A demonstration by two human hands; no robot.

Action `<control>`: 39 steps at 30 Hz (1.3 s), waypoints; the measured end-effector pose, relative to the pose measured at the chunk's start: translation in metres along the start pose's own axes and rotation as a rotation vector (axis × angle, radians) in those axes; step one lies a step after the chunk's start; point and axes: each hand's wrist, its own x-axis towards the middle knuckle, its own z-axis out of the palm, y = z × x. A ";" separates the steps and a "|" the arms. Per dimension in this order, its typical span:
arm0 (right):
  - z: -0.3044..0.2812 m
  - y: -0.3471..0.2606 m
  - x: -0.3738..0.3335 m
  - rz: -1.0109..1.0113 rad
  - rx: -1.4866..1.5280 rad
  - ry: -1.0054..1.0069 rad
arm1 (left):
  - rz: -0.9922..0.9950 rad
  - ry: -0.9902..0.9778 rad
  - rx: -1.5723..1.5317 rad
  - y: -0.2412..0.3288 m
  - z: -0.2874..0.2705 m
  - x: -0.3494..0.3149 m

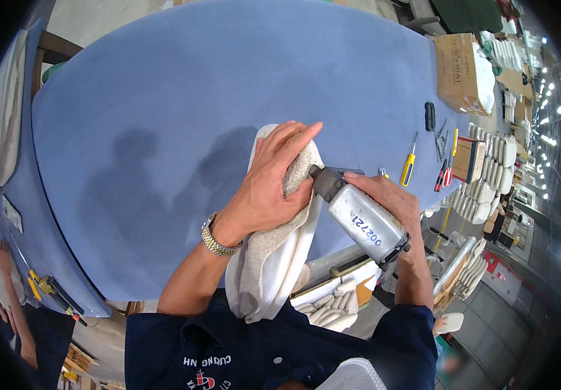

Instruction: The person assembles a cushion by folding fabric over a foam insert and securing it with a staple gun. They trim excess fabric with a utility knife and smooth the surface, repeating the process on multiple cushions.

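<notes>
A padded cushion (pixel 291 252) with a white side and a loose beige fabric cover (pixel 254 273) stands between my chest and the table. My left hand (pixel 269 179) grips its upper part, fingers over the top and thumb pressing the fabric near the edge. My right hand (pixel 392 203) is wrapped round a silver pneumatic staple gun (pixel 366 224). The gun's dark nose meets the cushion's right edge, close beside my left thumb. Whether a staple is in the fabric there cannot be seen.
The blue-covered table (pixel 163 84) spreads ahead. On its right lie a yellow screwdriver (pixel 408 168), red-handled pliers (pixel 443 175) and a black tool (pixel 429 116). A cardboard box (pixel 456 73) stands at the far right. Another person's arm (pixel 17 292) works at the left table.
</notes>
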 end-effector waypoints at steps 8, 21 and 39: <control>-0.011 -0.010 0.007 0.059 -0.108 -0.119 | -0.038 -0.016 -0.022 0.001 -0.003 0.000; -0.014 -0.037 0.020 0.064 -0.267 -0.139 | -0.009 -0.011 -0.015 -0.004 -0.003 0.000; -0.008 -0.016 0.048 0.066 -0.242 -0.277 | 0.138 -0.178 -0.204 -0.043 -0.038 0.026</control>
